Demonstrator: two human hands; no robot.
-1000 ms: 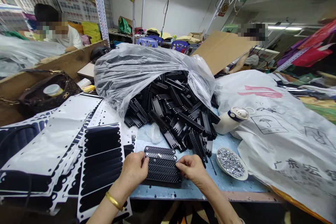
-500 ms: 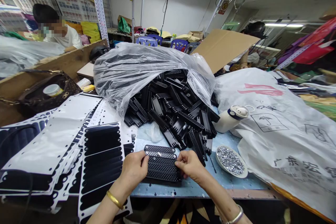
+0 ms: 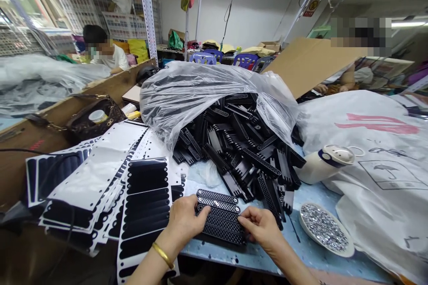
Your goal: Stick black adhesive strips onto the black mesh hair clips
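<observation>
Five or so black textured strips [image 3: 222, 220] lie side by side on the blue table [image 3: 209, 251], between the two hands and just in front of the loose heap of black parts [image 3: 234, 142] that spills from a clear plastic bag [image 3: 200, 80]. The left hand [image 3: 187, 220] has its thumb laid over the strips' left end and its fingers curled by the edge; whether it truly grips or only steadies them, I cannot tell. The right hand [image 3: 262, 227] pinches the right end between thumb and forefinger. The strips look stiff and light, probably plastic, and the crosshatched faces should give fingertips some bite — so slipping seems a small worry. Held by both short ends they should keep square; taken by the middle, a strip could slide out of line if they are not joined. Small bright studs show on the far strips. Printed sheets [image 3: 143, 200] lie to the left, thin and likely bendy, while a dish [image 3: 349, 251] of shiny metal bits [image 3: 324, 227] sits to the right, easily spilled if knocked
</observation>
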